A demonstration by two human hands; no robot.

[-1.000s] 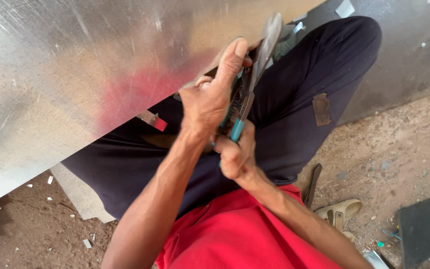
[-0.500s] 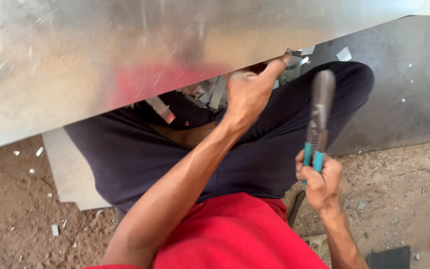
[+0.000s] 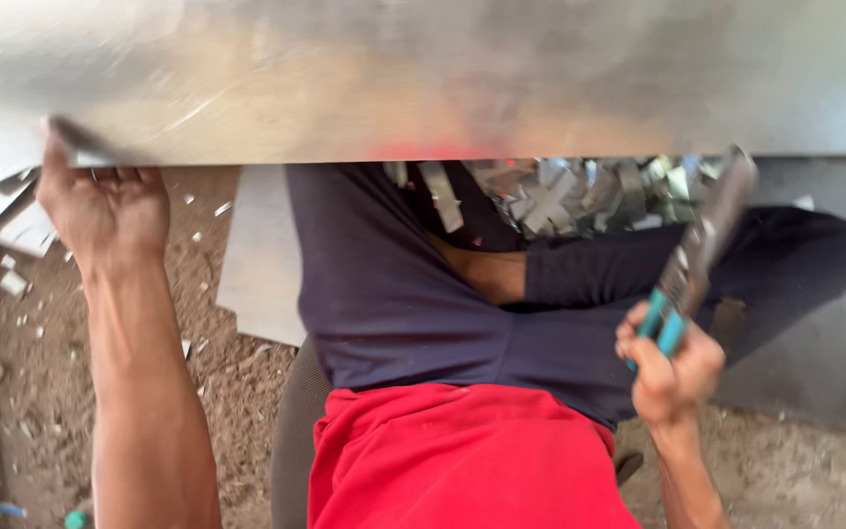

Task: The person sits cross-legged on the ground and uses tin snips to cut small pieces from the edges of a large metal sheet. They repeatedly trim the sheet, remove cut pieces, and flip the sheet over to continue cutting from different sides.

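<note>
Head view: left hand (image 3: 100, 201) grips near edge of large shiny metal sheet (image 3: 423, 78) at its left end; right hand (image 3: 673, 372) fisted round teal-handled tin snips (image 3: 697, 255), blades up beside sheet edge

The big metal sheet (image 3: 423, 78) runs off the top and both sides and is smeared with blur. It hides the fingertips of the left hand (image 3: 100, 201). The snips (image 3: 699, 257) are blurry too, so their blade end can't be made out against the scrap pile (image 3: 560, 191).
</note>
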